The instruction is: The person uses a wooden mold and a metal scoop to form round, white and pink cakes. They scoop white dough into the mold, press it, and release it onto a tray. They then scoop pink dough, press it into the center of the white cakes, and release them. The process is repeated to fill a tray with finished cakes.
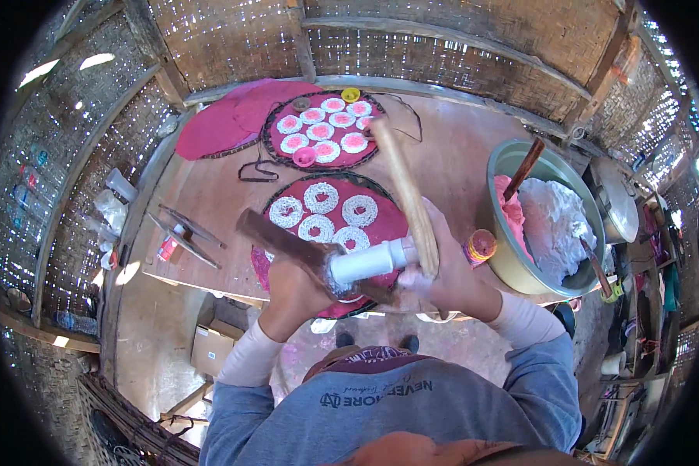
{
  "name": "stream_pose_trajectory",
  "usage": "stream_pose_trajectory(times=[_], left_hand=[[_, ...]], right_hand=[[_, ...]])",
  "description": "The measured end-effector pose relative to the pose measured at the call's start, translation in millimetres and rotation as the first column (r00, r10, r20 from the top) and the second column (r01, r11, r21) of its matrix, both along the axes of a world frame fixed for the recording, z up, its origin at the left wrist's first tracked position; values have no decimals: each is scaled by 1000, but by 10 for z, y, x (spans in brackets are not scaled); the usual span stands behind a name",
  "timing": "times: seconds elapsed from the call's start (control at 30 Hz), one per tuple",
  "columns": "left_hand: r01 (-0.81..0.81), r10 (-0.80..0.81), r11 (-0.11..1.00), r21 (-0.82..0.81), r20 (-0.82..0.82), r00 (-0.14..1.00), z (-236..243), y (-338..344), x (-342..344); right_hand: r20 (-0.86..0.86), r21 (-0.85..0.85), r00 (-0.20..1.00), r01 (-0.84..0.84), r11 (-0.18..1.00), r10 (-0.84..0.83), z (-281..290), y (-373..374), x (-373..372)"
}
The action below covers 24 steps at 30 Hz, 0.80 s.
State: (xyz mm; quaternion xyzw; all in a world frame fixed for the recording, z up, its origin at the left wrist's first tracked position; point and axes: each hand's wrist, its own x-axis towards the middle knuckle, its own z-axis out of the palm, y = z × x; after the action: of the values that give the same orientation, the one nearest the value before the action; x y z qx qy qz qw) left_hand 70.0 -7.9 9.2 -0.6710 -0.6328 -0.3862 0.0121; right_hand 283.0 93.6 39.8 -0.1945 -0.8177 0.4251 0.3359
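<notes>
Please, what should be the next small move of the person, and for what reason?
Probably, push the right hand gently toward the left hand: the right holds the pale stick, the left the dark bar, at opposite ends of the white tube. Below, the near pink tray shows some bare surface beside its white rings. The tube's contents are hidden.

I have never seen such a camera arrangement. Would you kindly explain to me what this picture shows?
There is no robot here, only a person working bare-handed. The single picture comes from a head-worn fisheye camera looking down, so straight edges bend. The left hand grips a dark wooden crosspiece beside a white cylinder; the right hand grips a pale wooden handle at the cylinder's other end. On the brown wooden table are a round pink-covered tray with white rings, another such tray with pink-centred ones, and a large pale-green tub holding white and pink paste.
</notes>
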Motion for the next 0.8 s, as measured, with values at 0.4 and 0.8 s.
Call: stream_pose_trajectory(times=[0.4, 0.8], left_hand=[[121, -27, 955, -270, 329, 944, -797, -288, 476], [243, -91, 952, -187, 584, 806, -651, 131, 32]], right_hand=[[286, 99, 953, -134, 986, 101, -405, -329, 44], [-86, -981, 815, -169, 93, 572, -201, 192, 35]])
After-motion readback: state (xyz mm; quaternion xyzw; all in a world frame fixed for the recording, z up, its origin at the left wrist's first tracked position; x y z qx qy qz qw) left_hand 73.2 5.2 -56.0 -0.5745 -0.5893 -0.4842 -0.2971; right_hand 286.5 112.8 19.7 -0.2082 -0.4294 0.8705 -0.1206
